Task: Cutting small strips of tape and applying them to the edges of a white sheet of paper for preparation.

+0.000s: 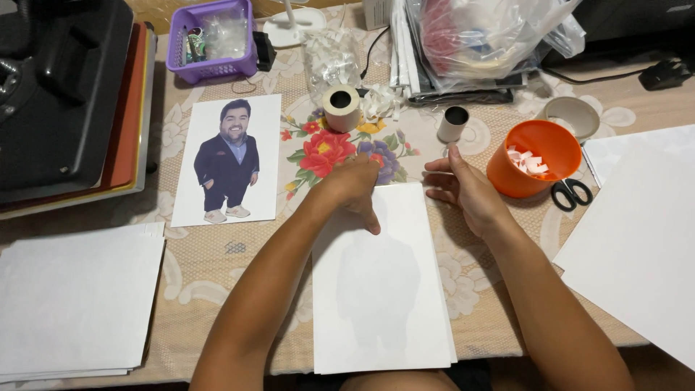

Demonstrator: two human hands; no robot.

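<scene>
A white sheet lies face down in front of me on the floral tablecloth, a faint dark figure showing through it. My left hand rests on the sheet's top left corner, fingers curled and pressing down. My right hand hovers at the sheet's top right edge with fingers spread, holding nothing. To the left lies a printed cartoon picture of a suited man, face up.
An orange cup with paper scraps stands right of my hand, scissors beside it. Tape rolls and a small tube sit behind. White paper stacks lie at left and right. A purple basket and black press stand at back left.
</scene>
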